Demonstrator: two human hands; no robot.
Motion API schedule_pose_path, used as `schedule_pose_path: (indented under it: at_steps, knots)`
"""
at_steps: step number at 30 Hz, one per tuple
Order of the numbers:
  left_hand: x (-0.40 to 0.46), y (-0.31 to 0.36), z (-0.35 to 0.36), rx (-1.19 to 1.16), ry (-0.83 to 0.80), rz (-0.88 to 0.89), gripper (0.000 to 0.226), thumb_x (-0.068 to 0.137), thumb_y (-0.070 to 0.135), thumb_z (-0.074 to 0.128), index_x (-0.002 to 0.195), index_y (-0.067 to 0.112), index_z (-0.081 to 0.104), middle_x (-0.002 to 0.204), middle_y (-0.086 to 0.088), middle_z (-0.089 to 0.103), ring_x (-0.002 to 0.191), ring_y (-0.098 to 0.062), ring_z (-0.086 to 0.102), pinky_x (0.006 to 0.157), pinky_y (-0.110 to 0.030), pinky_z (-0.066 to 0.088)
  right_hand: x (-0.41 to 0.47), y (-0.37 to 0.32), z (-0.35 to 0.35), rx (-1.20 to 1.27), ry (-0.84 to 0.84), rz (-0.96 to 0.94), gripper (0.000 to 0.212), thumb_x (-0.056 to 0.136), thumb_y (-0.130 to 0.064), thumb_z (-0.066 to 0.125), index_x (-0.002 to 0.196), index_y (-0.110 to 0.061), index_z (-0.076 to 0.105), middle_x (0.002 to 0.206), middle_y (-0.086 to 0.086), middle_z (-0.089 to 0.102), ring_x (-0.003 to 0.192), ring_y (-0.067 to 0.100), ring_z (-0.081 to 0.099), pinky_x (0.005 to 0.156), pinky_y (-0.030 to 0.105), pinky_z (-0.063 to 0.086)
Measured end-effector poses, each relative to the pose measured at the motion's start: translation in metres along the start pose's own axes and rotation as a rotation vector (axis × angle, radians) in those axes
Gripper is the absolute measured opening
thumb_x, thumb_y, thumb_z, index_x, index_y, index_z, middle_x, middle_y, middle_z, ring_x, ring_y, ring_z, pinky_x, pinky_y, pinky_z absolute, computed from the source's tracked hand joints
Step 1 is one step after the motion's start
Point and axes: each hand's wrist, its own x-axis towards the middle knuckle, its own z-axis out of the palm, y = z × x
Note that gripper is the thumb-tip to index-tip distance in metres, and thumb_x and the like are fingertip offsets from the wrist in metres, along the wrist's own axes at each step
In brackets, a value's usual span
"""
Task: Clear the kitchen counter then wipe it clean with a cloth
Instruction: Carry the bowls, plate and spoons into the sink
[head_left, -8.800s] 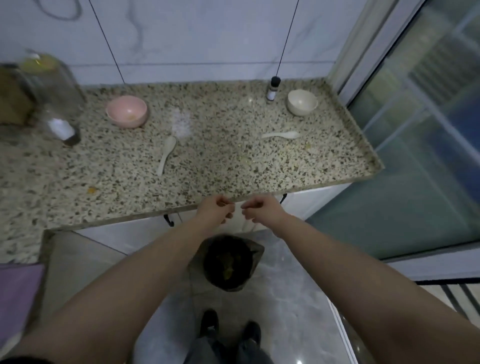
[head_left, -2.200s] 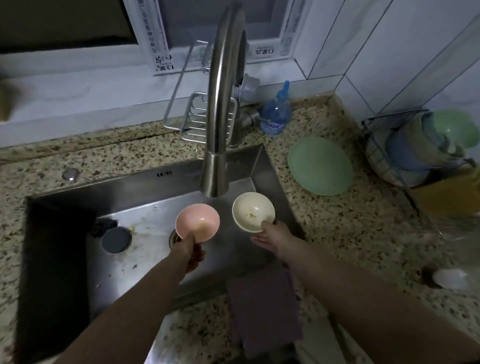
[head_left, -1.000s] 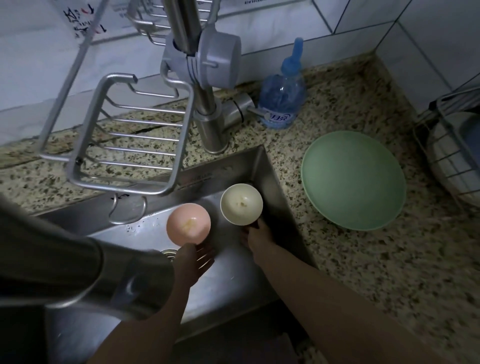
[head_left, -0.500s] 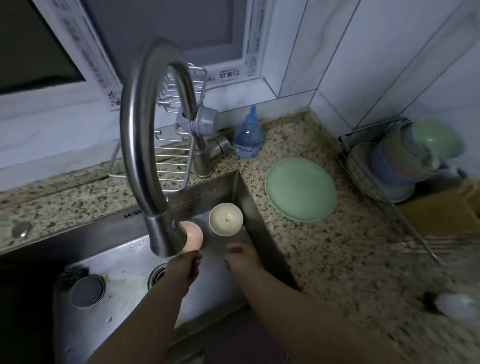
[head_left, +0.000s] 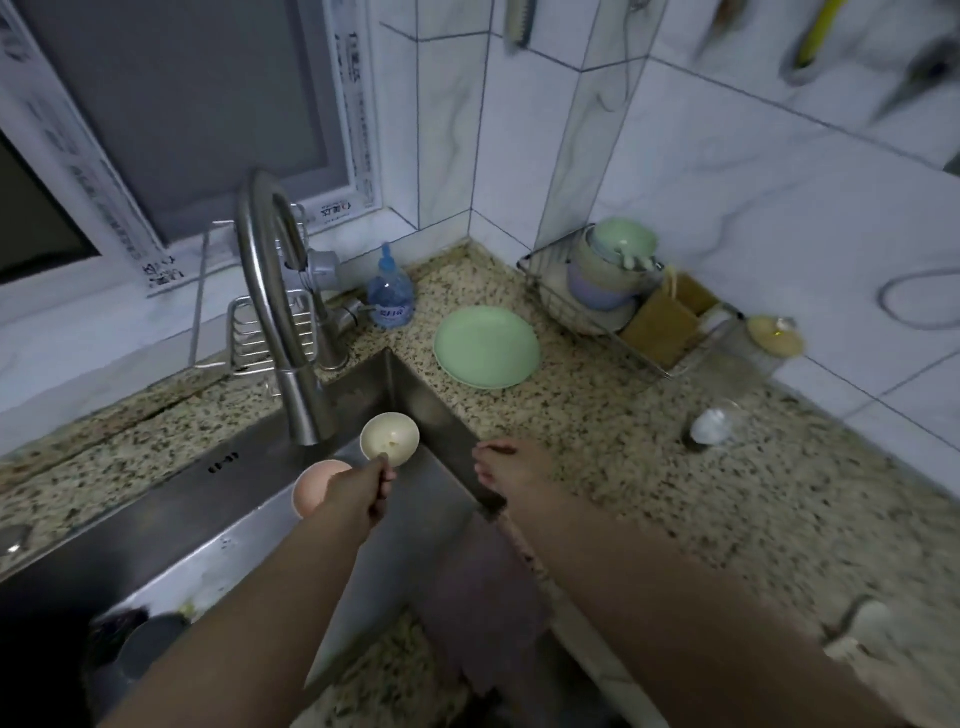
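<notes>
Both hands are over the sink corner. The left hand (head_left: 358, 496) is curled, its fingertips at the near rim of the small cream-white bowl (head_left: 390, 439); it appears to pinch that rim, though the dim light leaves the contact uncertain. Under the same wrist sits the small pink bowl (head_left: 314, 488), partly hidden. The right hand (head_left: 511, 467) lies flat with straight fingers on the speckled granite table (head_left: 649, 467) at the edge of the stainless steel sink (head_left: 249, 525), holding nothing.

As a judgement of progress: the clearing is under way, not finished. Two bowls have reached the sink, which looks like the drop-off for dirty dishes. Still on the table are a round pale green plate (head_left: 487, 347), a blue plastic detergent bottle (head_left: 390, 296), a wire dish rack (head_left: 613, 306) stacked with bowls, a lidded glass jar (head_left: 769, 343) and a small clear glass with something white in it (head_left: 709, 426). Some of these may belong there. Wiping has not begun: the dull purple cloth (head_left: 483, 608) hangs untouched over the table's front edge, just below the right forearm.

Count: two hands, two bowls in the sink, one plate, one bottle, one rack, one jar, one glass, one cloth, one curved steel faucet (head_left: 280, 312).
</notes>
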Motion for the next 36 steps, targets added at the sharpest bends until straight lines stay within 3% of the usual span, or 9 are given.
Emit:
schedule_pose_path:
  at_steps: [7, 13, 17, 21, 24, 27, 30, 33, 36]
  knots:
    - [-0.032, 0.004, 0.037, 0.059, -0.029, 0.099, 0.009, 0.086, 0.008, 0.064, 0.078, 0.009, 0.060, 0.036, 0.006, 0.053, 0.028, 0.001, 0.046, 0.033, -0.008, 0.034, -0.033, 0.001, -0.051, 0.117, 0.092, -0.069, 0.007, 0.090, -0.011, 0.067, 0.084, -0.010, 0.064, 0.071, 0.005, 0.063, 0.060, 0.011, 0.058, 0.053, 0.022, 0.047]
    - [-0.024, 0.003, 0.068, 0.102, -0.110, 0.119, 0.024, 0.091, 0.028, 0.066, 0.070, 0.018, 0.062, 0.043, 0.010, 0.056, 0.039, 0.000, 0.047, 0.036, -0.011, 0.030, -0.015, -0.003, -0.075, 0.116, 0.047, -0.073, 0.023, 0.094, -0.024, 0.065, 0.076, -0.010, 0.067, 0.066, 0.003, 0.063, 0.060, 0.013, 0.057, 0.069, 0.032, 0.051]
    - [-0.014, 0.010, 0.086, 0.120, -0.104, 0.195, 0.011, 0.093, 0.022, 0.063, 0.083, 0.017, 0.064, 0.069, -0.002, 0.064, 0.050, -0.003, 0.059, 0.038, -0.012, 0.041, 0.018, -0.012, -0.078, 0.100, 0.049, -0.006, 0.025, 0.100, -0.018, 0.051, 0.080, -0.008, 0.063, 0.070, 0.005, 0.060, 0.056, 0.013, 0.054, 0.050, 0.021, 0.047]
    - [-0.005, 0.023, 0.101, 0.104, -0.175, 0.188, 0.018, 0.093, 0.016, 0.063, 0.110, 0.011, 0.068, 0.085, -0.004, 0.068, 0.073, -0.012, 0.066, 0.044, -0.015, 0.048, 0.060, -0.029, -0.070, 0.051, 0.022, 0.020, 0.014, 0.099, -0.016, 0.053, 0.108, -0.009, 0.062, 0.084, 0.004, 0.066, 0.073, 0.015, 0.064, 0.078, 0.034, 0.057]
    - [0.005, 0.032, 0.110, 0.082, -0.209, 0.147, 0.021, 0.093, 0.015, 0.063, 0.115, 0.016, 0.065, 0.093, -0.001, 0.069, 0.082, -0.015, 0.068, 0.055, -0.020, 0.053, 0.086, -0.047, -0.059, 0.045, 0.004, 0.064, 0.023, 0.099, -0.010, 0.051, 0.118, -0.001, 0.060, 0.090, 0.009, 0.067, 0.089, 0.025, 0.068, 0.093, 0.041, 0.056]
    - [0.008, 0.035, 0.118, 0.100, -0.282, 0.078, 0.021, 0.095, 0.015, 0.060, 0.114, 0.022, 0.063, 0.096, 0.001, 0.068, 0.085, -0.016, 0.066, 0.071, -0.025, 0.050, 0.105, -0.057, -0.054, 0.090, -0.026, 0.130, 0.037, 0.100, -0.007, 0.046, 0.136, 0.005, 0.046, 0.114, 0.024, 0.067, 0.109, 0.037, 0.066, 0.104, 0.047, 0.047]
    - [0.015, 0.036, 0.120, 0.077, -0.287, 0.004, 0.018, 0.096, 0.015, 0.059, 0.112, 0.020, 0.064, 0.090, 0.000, 0.070, 0.081, -0.014, 0.065, 0.069, -0.025, 0.046, 0.130, -0.066, -0.044, 0.086, -0.007, 0.105, 0.043, 0.098, -0.020, 0.055, 0.137, -0.004, 0.045, 0.094, 0.013, 0.067, 0.084, 0.023, 0.070, 0.087, 0.040, 0.059]
    - [0.022, 0.036, 0.116, 0.029, -0.270, -0.035, 0.015, 0.095, 0.014, 0.061, 0.109, 0.015, 0.065, 0.082, -0.001, 0.072, 0.074, -0.014, 0.064, 0.070, -0.024, 0.047, 0.151, -0.072, -0.033, 0.110, -0.006, 0.118, 0.047, 0.098, -0.015, 0.056, 0.141, 0.000, 0.043, 0.117, 0.022, 0.063, 0.078, 0.021, 0.066, 0.060, 0.030, 0.058]
    - [0.030, 0.037, 0.109, 0.012, -0.230, -0.048, 0.015, 0.093, 0.016, 0.064, 0.108, 0.017, 0.066, 0.097, -0.003, 0.070, 0.085, -0.016, 0.066, 0.094, -0.035, 0.050, 0.166, -0.075, -0.027, 0.101, 0.022, 0.117, 0.043, 0.099, -0.011, 0.054, 0.138, 0.002, 0.046, 0.124, 0.025, 0.060, 0.084, 0.025, 0.065, 0.051, 0.027, 0.053]
